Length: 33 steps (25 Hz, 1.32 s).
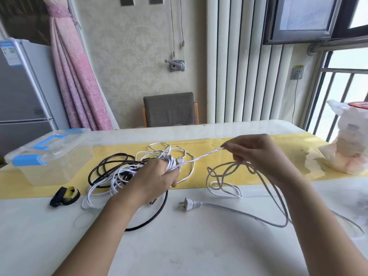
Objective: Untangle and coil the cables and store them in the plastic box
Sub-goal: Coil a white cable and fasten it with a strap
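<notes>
A tangle of thin white cable [119, 174] and black cable [103, 166] lies on the table at centre left. My left hand [159, 176] grips a bundle of white cable wound round its fingers. A taut white strand [201, 157] runs from it to my right hand [258, 154], which pinches the strand and also holds loops of a grey power cable [223, 176]. That cable's white plug [188, 204] lies on the table in front. The clear plastic box [49, 156] with blue latches stands closed at the left.
A black and yellow strap roll [65, 196] lies near the box. A white plastic bag [348, 140] with contents sits at the right table edge. A yellow runner [199, 176] crosses the table. A grey chair [170, 109] stands behind the table.
</notes>
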### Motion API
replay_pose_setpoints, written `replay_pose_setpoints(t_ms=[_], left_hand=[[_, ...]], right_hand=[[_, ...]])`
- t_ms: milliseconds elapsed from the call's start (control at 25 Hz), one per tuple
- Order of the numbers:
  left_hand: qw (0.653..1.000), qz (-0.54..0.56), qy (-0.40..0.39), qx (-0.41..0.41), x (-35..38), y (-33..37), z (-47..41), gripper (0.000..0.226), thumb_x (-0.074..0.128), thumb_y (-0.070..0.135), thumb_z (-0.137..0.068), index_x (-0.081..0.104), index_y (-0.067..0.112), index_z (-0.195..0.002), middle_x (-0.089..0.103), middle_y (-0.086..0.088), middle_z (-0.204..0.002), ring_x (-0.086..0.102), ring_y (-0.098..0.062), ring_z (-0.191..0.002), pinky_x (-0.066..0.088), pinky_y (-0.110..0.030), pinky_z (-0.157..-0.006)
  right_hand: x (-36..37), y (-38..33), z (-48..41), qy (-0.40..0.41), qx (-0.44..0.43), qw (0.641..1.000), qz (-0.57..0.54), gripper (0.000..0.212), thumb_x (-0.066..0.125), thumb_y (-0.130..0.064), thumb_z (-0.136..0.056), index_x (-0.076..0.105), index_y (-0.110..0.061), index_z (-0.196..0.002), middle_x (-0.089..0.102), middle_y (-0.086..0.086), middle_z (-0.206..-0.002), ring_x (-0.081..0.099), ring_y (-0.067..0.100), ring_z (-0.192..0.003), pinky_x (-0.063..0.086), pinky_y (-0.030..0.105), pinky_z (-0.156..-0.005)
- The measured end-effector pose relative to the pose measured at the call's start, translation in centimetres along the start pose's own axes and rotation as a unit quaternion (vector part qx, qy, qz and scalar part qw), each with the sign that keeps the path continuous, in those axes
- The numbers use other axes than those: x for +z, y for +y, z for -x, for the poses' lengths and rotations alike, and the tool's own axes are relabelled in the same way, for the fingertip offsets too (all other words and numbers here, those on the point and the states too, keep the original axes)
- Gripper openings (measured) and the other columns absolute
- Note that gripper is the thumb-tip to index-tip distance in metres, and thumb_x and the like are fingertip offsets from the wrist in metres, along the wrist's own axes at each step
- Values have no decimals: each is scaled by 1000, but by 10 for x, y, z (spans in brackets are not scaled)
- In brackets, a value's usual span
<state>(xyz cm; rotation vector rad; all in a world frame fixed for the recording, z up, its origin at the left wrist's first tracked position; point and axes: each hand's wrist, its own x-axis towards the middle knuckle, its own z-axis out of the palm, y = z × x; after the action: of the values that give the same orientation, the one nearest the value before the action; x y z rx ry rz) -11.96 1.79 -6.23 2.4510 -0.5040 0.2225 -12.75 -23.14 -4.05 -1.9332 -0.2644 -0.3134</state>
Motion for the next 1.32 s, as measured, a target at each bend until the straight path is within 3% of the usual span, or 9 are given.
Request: replay_pose_setpoints(t_ms=[120,200,360,440,760,880,1040,1200,1320], left_hand=[[955,229,-180,-49,0,9,6,45,40,41,-78,55,8,-51,35,0,-35,26,-13,-34,22,-22,-41],[895,326,-299,-55,0,10,7,49,38,44,-82,55,10,-51,32,-3,-36,20,-12,-31,17,-18,-37],[646,623,-440,-10,-6,0,-6,44,38,40,-88,56,6,-66,35,0,-42,17,-10,-31,14,-22,-34],[553,714,-428,15,-10,-5,-12,41,28,31,-93,54,4,-77,37,-3,-53,16,-10,-36,15,-25,-38],[380,903,-202,-5,-20,-17,-11,29,36,26,-98,55,3,-96,49,-4,-73,42,-11,-60,38,-25,-63],[457,887,-63,12,-26,-20,-13,36,34,26,-102,59,1,-97,55,-5,-87,54,-15,-75,48,-26,-76],[664,735,140,-20,-23,-13,-17,24,39,29,-98,54,14,-89,60,2,-77,56,-7,-64,51,-20,-66],[896,365,248,50,-6,-6,-12,20,43,19,-99,54,18,-82,62,1,-71,58,-2,-63,45,-14,-65],[970,77,187,133,4,-20,-13,11,47,37,-93,51,29,-86,60,9,-80,58,-1,-77,41,-14,-70]], right_hand=[[13,11,-6,117,-129,953,248,10,65,-19,-87,75,-22,-86,65,-6,-70,61,16,-66,45,28,-62],[16,13,-5,151,-191,932,268,9,65,-19,-87,74,-20,-88,66,-5,-76,60,16,-66,46,30,-62],[16,13,-7,146,-193,935,260,5,73,-18,-80,74,-20,-84,66,-7,-75,62,12,-65,50,31,-63],[20,15,-7,112,-179,942,261,11,74,-14,-77,75,-21,-86,65,-8,-76,62,12,-68,50,31,-65],[50,22,-6,72,-271,914,294,46,56,16,-76,76,-24,-88,64,-4,-92,54,18,-87,44,25,-68],[64,16,4,-53,-249,934,250,49,46,14,-78,74,-23,-94,62,-6,-98,52,3,-74,34,10,-62],[69,8,13,-170,-196,946,193,40,47,7,-84,71,-22,-99,64,-7,-96,59,8,-76,47,24,-68],[67,2,16,-199,-88,970,110,38,42,3,-89,68,-20,-104,67,-12,-84,61,4,-65,47,22,-62],[59,-4,15,-241,-49,969,17,37,44,6,-90,70,-15,-104,70,-3,-82,56,12,-60,45,20,-60]])
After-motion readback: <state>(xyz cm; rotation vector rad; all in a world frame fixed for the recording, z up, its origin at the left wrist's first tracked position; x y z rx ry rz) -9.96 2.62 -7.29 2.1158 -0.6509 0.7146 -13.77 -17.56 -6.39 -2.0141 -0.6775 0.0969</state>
